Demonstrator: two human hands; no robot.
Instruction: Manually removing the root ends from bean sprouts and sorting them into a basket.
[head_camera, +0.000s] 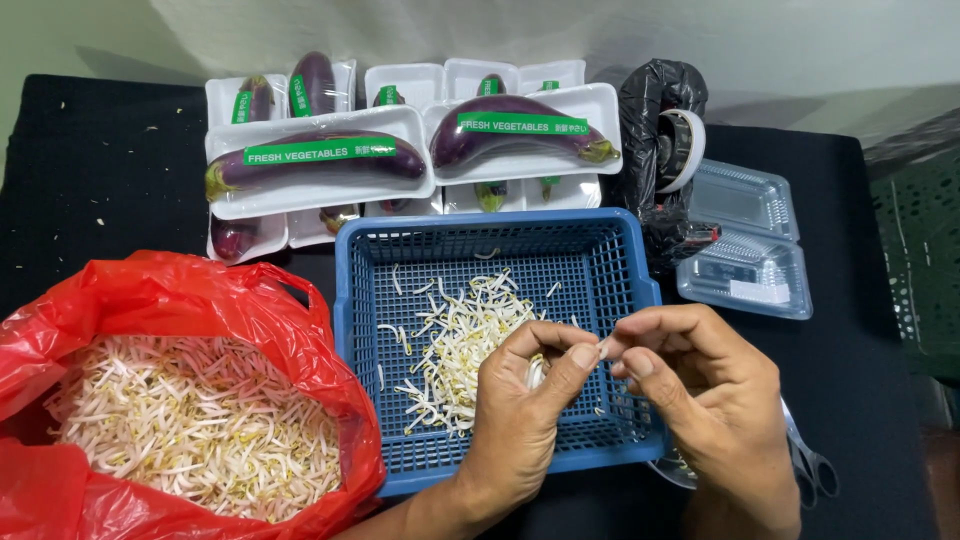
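My left hand (525, 405) and my right hand (705, 395) meet over the near right corner of a blue plastic basket (360, 300). Both pinch one white bean sprout (603, 347) between thumb and fingertips. A loose heap of bean sprouts (455, 345) lies on the basket's mesh floor. To the left, an open red plastic bag (200, 300) holds a large mass of bean sprouts (190, 425).
Behind the basket stand several white foam trays with wrapped purple eggplants (320, 160), each under a green label strip. A black bag with a tape roll (675, 145) and clear plastic clamshell boxes (745, 245) sit at the right. Metal scissors (810, 465) lie under my right hand.
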